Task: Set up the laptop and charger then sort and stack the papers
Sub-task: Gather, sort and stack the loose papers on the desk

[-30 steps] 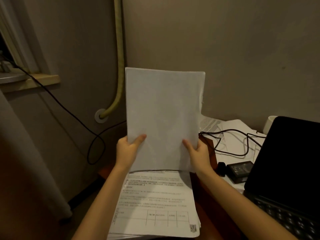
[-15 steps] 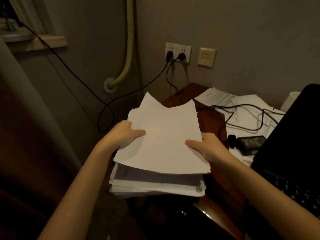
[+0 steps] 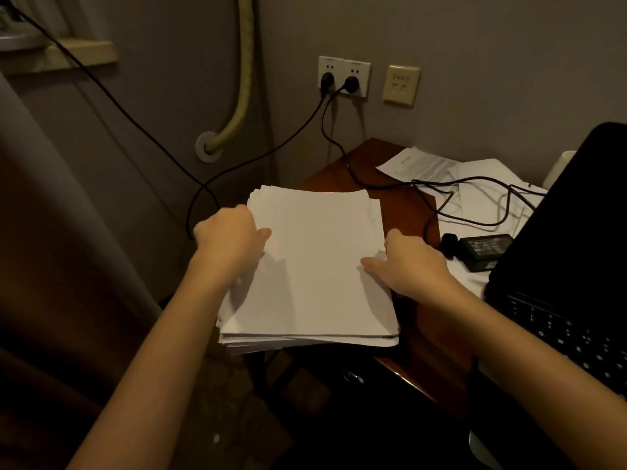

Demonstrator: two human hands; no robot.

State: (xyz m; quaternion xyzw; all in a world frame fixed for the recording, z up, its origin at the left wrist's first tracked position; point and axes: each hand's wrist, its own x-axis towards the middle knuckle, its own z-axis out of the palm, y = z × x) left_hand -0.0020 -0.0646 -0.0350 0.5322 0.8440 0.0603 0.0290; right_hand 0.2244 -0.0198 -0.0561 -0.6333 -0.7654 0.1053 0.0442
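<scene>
A thick stack of white papers (image 3: 315, 266) lies flat on the left corner of the dark wooden table (image 3: 403, 218), its left part overhanging the edge. My left hand (image 3: 230, 239) grips the stack's left side, thumb on top. My right hand (image 3: 407, 262) holds the right side, thumb on the top sheet. An open black laptop (image 3: 570, 266) stands at the right. The black charger brick (image 3: 485, 247) lies between stack and laptop, its cable (image 3: 373, 184) running up to the wall socket (image 3: 342, 76).
Loose printed sheets (image 3: 441, 167) lie at the back of the table under the cable loops. A white cup (image 3: 559, 164) stands behind the laptop. A beige pipe (image 3: 244, 79) and a second black cord (image 3: 135, 127) run along the wall at left.
The sheets I held upright a second ago have come down flat onto the pile. Both hands have moved to the pile's sides.
</scene>
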